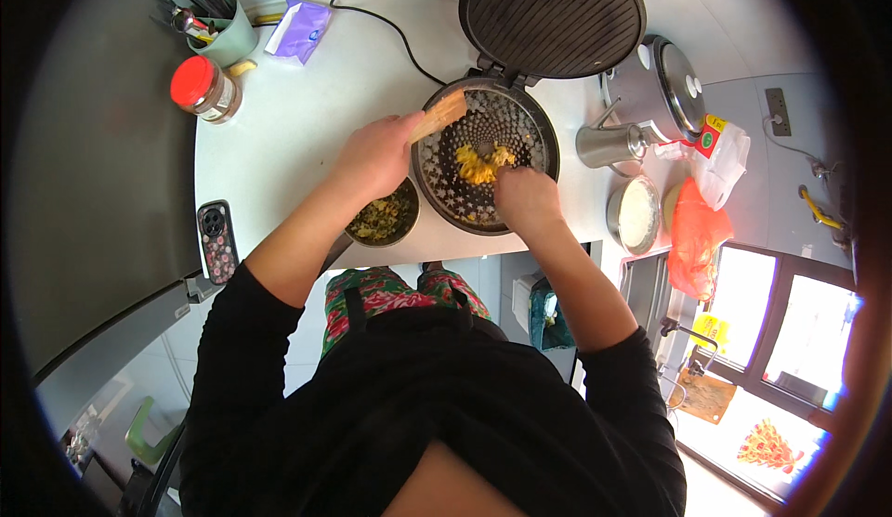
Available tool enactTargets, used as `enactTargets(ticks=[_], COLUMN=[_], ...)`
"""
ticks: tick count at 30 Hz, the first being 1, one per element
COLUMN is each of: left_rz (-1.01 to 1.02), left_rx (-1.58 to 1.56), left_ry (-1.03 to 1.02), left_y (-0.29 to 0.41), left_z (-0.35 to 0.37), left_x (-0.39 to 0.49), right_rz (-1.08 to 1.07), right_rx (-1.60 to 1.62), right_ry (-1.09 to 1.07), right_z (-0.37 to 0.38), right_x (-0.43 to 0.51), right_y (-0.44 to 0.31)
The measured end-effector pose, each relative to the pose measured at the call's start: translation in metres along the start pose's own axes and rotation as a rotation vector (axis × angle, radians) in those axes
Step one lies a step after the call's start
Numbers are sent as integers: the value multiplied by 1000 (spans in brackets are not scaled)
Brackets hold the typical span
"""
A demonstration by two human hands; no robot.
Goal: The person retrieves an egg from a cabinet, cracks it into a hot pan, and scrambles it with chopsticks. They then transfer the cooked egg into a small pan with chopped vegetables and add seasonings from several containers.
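Note:
My left hand (pixel 376 158) grips a flat wooden spatula (pixel 444 114), whose wide end is over the left rim of an electric griddle pan (pixel 435 193). The pan's plate is dark with a raised star pattern. Yellow scrambled egg (pixel 477 166) lies in a heap near its middle. My right hand (pixel 528 195) is over the pan's lower right, fingers curled and touching or close to the egg. Its fingertips are hidden, so whether it holds anything cannot be seen. Below my left hand stands a metal pot (pixel 417 214) with chopped green and yellow filling (pixel 380 219), partly covered by my wrist.
The ridged griddle lid (pixel 550 15) stands raised behind. A steel oil pot (pixel 603 146), a rice cooker (pixel 655 92) and a bowl of white content (pixel 637 217) are at right. At left are a red-lidded jar (pixel 216 95), tissues (pixel 301 33), a utensil holder (pixel 237 40) and a phone (pixel 219 245).

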State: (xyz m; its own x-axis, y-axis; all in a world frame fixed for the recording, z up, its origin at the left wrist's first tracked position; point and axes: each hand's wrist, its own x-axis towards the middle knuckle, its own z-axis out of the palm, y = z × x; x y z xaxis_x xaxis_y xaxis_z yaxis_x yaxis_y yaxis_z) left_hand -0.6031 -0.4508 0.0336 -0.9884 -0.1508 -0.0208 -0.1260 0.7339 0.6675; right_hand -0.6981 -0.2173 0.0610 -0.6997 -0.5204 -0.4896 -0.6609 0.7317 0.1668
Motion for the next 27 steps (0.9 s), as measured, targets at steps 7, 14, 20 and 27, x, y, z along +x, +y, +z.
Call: enactTargets(ticks=[7, 14, 20, 27], left_rz=[-34, -75, -38, 147], left_rx=[44, 160, 301, 436], left_ry=[-76, -213, -249, -293], left_y=[4, 9, 19, 37], left_z=[10, 21, 28, 38], left_x=[5, 16, 26, 17], right_rz=[255, 137, 117, 55], right_rx=[5, 25, 53, -22], right_ry=[176, -17, 122, 5], right_z=[-8, 7, -9, 20], right_x=[30, -1, -4, -7], right_y=[54, 16, 16, 0])
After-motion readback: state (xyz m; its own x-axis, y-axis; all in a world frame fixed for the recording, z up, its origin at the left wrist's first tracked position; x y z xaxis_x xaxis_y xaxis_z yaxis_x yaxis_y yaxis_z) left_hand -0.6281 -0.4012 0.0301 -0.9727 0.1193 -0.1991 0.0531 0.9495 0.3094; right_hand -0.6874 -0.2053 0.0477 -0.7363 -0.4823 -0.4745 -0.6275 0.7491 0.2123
